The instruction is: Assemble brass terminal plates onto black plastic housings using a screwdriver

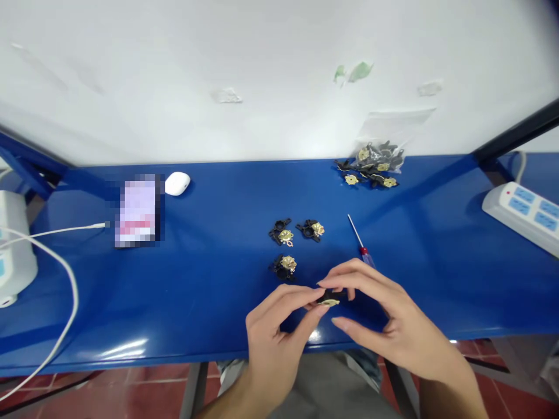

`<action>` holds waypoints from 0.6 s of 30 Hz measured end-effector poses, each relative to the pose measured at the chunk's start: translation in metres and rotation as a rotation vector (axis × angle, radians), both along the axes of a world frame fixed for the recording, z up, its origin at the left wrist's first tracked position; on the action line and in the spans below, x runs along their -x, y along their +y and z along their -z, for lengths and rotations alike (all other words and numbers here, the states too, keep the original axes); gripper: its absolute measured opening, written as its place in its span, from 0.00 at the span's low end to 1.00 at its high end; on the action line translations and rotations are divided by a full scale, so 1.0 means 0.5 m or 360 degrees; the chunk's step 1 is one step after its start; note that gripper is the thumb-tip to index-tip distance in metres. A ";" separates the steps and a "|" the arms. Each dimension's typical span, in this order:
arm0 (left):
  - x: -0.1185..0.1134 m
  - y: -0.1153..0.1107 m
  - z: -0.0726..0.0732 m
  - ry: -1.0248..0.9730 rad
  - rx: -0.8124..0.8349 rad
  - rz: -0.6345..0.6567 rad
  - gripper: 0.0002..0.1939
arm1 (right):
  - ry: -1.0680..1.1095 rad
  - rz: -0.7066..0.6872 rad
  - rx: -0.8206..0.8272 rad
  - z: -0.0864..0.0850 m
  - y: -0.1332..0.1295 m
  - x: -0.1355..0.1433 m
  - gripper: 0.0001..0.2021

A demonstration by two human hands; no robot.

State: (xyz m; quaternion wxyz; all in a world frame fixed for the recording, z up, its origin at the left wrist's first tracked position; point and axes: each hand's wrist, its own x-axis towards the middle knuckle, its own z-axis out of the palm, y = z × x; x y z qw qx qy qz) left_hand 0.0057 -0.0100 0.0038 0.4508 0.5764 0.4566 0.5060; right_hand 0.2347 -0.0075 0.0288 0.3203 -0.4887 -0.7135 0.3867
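Over the table's near edge, my left hand pinches a small black part with a gold metal disc between thumb and fingers. My right hand is at the part's right side. Its fingertips curve over the black top, and its thumb stands apart below; whether they touch the part is hard to tell. Beyond the hands lie three similar black-and-gold parts: one on the left, one on the right and a nearer one. A screwdriver lies just past my right hand, its handle partly hidden.
At the back right, several more such parts lie in and beside a clear plastic bag. A blurred phone, a white earbud case and a white cable are leftward. Power strips flank the blue table.
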 end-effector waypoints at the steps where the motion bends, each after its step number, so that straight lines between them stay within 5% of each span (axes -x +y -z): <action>1: -0.001 0.001 0.000 0.0010 -0.0002 -0.0005 0.12 | -0.0005 0.0005 -0.0012 0.001 0.000 0.002 0.19; 18: 0.062 0.041 -0.011 0.0573 -0.0316 -0.0446 0.14 | -0.0520 0.0539 -0.0694 0.074 0.011 0.049 0.10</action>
